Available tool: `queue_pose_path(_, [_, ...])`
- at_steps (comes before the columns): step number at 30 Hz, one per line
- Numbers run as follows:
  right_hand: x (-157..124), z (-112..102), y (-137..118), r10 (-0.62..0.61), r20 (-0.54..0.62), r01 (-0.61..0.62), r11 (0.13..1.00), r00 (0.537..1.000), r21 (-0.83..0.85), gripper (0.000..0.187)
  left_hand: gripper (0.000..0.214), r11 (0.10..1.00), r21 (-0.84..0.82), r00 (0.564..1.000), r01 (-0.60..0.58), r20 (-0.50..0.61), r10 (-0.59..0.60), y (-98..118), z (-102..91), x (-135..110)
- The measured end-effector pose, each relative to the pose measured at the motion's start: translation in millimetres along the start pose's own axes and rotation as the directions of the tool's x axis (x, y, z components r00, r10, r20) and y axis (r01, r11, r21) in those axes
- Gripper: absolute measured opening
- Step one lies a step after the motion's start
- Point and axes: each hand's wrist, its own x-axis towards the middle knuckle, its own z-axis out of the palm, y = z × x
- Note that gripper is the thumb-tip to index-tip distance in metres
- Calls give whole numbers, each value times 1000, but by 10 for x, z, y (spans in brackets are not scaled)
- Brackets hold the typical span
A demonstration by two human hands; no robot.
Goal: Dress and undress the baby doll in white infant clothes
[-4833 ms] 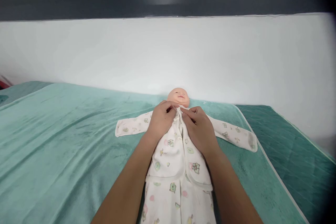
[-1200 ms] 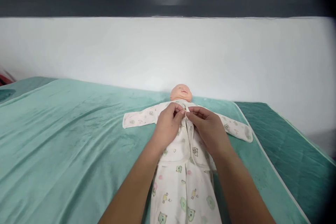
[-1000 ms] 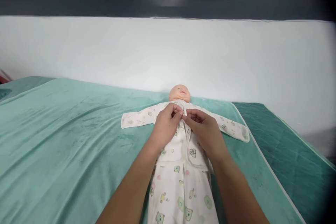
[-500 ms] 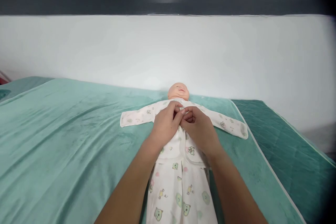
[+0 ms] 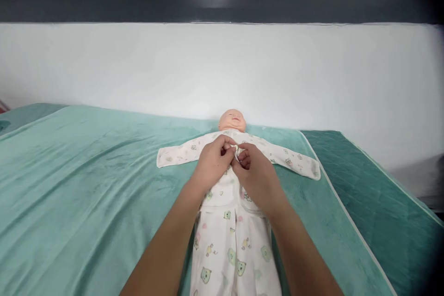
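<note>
A baby doll (image 5: pixel 232 120) lies on its back, dressed in a white printed top (image 5: pixel 217 194) with its long sleeves spread to both sides. Matching white trousers (image 5: pixel 236 254) with green animal prints cover its lower part. Over the doll's chest, my left hand (image 5: pixel 215 159) pinches the front edge of the top between thumb and fingers. Close beside it, my right hand (image 5: pixel 255 171) is closed on the same front edge, fingers curled. A small fold of white cloth shows between my fingertips; any fastener there is too small to make out.
A light green blanket (image 5: pixel 104 171) lies under the doll. On the right is a darker green quilted cover (image 5: pixel 374 185). Behind stands a white wall (image 5: pixel 208 69) below a dark window frame (image 5: pixel 243 7) with metal bars.
The view has shifted slightly, so the doll appears a little further left. My right hand's fingers have curled more, and a bit of cloth now shows between my fingertips.
</note>
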Motion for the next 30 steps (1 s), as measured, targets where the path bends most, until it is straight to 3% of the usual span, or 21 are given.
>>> queue_pose_path(6, [-90, 99, 8, -149, -91, 135, 981, 985, -142, 43, 14, 1000, -3, 999, 24, -42, -24, -36, -31, -5])
queue_pose_path(11, [-83, 134, 59, -168, -101, 140, 961, 981, -241, 42, 18, 1000, -26, 1000, -1, -23, 1, -47, -45, -18])
queue_pose_path(17, [-111, 73, 77, -94, -108, 86, 994, 990, -71, 40, 19, 997, -74, 999, -7, -37, 4, -15, -83, -80])
queue_pose_path(19, [-135, 39, 49, -85, -108, 74, 993, 991, -96, 35, 21, 996, -92, 1000, 22, -10, -23, 5, -130, -115])
queue_pose_path(23, [-225, -43, -61, -94, -8, 86, 932, 996, -352, 12, 25, 995, -87, 993, 53, 109, -43, 43, -265, -167])
queue_pose_path(26, [-296, -67, -138, -83, 59, 101, 872, 995, -479, 10, 23, 997, -71, 980, 42, 199, -27, 53, -340, -180])
queue_pose_path(30, [-316, -3, -170, -94, 40, 101, 839, 995, -535, 12, 19, 996, -51, 955, 68, 293, -50, 32, -372, -180])
